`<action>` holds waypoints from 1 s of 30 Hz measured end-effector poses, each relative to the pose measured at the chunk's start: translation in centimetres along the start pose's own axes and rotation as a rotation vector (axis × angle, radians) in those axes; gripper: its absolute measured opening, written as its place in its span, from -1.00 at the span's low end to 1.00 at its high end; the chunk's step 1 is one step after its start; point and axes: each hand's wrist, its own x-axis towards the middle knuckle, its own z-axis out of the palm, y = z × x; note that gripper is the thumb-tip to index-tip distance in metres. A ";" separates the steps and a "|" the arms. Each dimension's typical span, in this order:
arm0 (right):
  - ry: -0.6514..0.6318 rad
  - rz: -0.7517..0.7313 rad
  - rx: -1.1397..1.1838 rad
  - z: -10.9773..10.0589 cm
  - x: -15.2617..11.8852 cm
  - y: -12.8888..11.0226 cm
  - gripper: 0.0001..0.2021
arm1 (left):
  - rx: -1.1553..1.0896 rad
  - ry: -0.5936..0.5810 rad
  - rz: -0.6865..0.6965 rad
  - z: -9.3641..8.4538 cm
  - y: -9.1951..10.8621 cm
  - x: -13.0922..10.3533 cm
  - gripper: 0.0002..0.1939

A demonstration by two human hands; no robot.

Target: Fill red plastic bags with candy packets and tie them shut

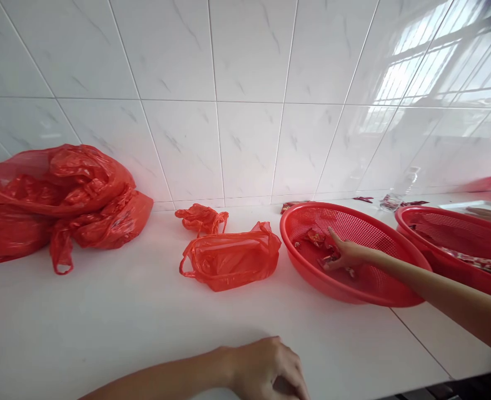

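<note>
Packets (314,239) in the basket (366,221) beside the bag (233,258), right hand (349,255) among them, thumb and fingers spread. Left hand (268,366) curled in front of the bag; cannot tell if gripping anything.

The left forearm (166,375) slants in from below, bare, the left hand (262,364) back upward with fingers loosely curled under; the bare right forearm (429,286) stretches far out, the right hand (349,255) open, thumb (334,238) spread wide
</note>
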 end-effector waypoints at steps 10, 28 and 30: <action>-0.018 -0.076 -0.030 0.2 2.3 -4.7 0.31 | -0.055 0.108 -0.004 1.2 -2.1 0.6 -0.83; 0.132 -0.211 -0.160 1.8 3.6 -4.2 -0.10 | -0.055 0.158 0.041 1.5 -2.2 0.6 -0.85; 0.148 -0.286 0.000 1.7 4.0 -4.0 -0.18 | -0.060 0.166 0.035 1.5 -2.2 0.6 -0.85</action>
